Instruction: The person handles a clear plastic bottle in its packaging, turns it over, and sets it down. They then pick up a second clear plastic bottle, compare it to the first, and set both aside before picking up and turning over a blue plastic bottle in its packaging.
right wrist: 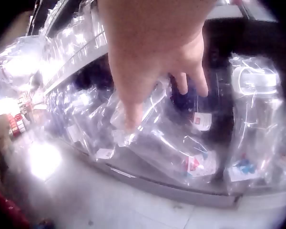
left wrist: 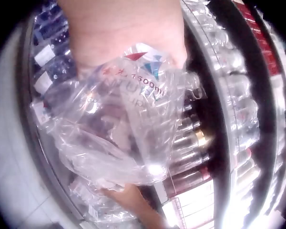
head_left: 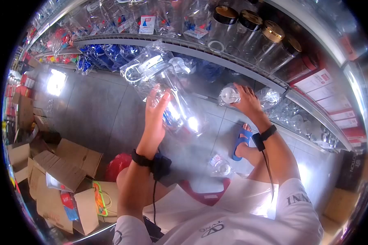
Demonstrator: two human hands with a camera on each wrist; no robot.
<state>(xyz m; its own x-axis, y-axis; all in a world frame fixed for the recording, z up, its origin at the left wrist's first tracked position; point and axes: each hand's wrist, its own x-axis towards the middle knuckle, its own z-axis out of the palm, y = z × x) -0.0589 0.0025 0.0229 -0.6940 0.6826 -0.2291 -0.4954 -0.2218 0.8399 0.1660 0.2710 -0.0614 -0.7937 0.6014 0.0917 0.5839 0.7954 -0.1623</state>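
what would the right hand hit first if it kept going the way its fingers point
Most likely the clear bagged bottle just ahead; the fingertips of the right hand look already at its wrap, though depth is unclear.

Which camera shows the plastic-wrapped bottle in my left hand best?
The head view: the whole wrapped bottle, white lid included, is visible with the left hand holding it. The left wrist view gives only its crinkled wrap and part of a label up close; the right wrist view doesn't clearly show it.
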